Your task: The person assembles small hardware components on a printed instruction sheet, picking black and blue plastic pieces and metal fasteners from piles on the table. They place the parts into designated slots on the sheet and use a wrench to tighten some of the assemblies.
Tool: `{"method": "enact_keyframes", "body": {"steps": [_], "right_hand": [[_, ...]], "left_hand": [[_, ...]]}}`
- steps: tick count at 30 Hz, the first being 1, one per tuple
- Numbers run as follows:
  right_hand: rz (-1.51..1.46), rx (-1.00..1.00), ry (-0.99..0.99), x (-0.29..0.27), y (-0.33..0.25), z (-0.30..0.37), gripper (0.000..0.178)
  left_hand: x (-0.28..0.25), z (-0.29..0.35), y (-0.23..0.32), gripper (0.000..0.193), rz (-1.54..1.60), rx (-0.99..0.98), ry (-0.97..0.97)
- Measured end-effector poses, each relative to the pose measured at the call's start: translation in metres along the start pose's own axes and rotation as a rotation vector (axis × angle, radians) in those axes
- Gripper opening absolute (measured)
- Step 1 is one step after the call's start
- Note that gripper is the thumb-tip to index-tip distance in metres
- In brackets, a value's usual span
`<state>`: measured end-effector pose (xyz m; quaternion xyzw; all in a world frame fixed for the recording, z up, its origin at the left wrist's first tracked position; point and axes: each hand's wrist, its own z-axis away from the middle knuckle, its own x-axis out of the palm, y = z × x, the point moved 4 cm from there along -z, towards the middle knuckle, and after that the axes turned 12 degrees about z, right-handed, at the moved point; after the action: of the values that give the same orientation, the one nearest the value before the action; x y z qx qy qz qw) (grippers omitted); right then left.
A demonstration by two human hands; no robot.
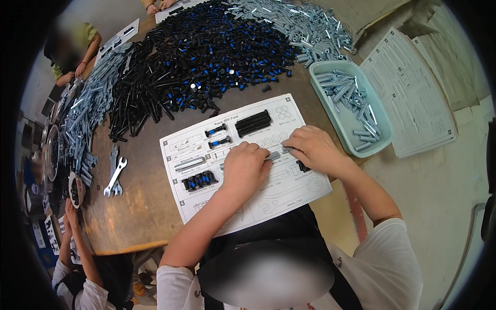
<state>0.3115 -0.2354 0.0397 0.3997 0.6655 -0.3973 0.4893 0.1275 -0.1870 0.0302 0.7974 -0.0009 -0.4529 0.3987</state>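
A printed parts sheet (248, 217) lies on the table before me, with hardware set on its outlines. My left hand (243, 169) rests on the sheet's middle, its fingers curled against a short silver metal sleeve (273, 155). To its right, my right hand (316, 150) pinches another small silver sleeve (285, 150) at its fingertips. Long black bolts (253, 123) lie above the hands. Two black bolts with blue patches (217, 136) are near the top left. A longer silver tube (189, 164) sits above a row of short black bolts (199, 180). Some small dark parts (303, 166) are partly under my right hand.
A pale green tub (376, 146) of silver sleeves stands at right, beside stacked printed sheets (413, 93). Heaps of black bolts (206, 62), silver sleeves (305, 26) and wrenches (93, 113) cover the far table. Loose wrenches (116, 175) lie left. Other people work around the table.
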Motion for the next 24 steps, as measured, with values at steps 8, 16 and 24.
{"method": "enact_keyframes", "body": {"steps": [8,16,24], "right_hand": [[-0.122,-0.040,-0.018,0.000,0.008,-0.018,0.026],[0.257,0.514,0.188,-0.046,0.195,-0.096,0.019],[0.553,0.594,-0.328,0.024,0.265,-0.170,0.025]], "left_hand": [[-0.012,0.004,-0.001,0.023,0.050,-0.041,0.049],[-0.123,0.093,-0.132,0.014,0.173,-0.484,0.647],[-0.113,0.159,-0.188,0.019,0.210,-0.597,0.780]]}}
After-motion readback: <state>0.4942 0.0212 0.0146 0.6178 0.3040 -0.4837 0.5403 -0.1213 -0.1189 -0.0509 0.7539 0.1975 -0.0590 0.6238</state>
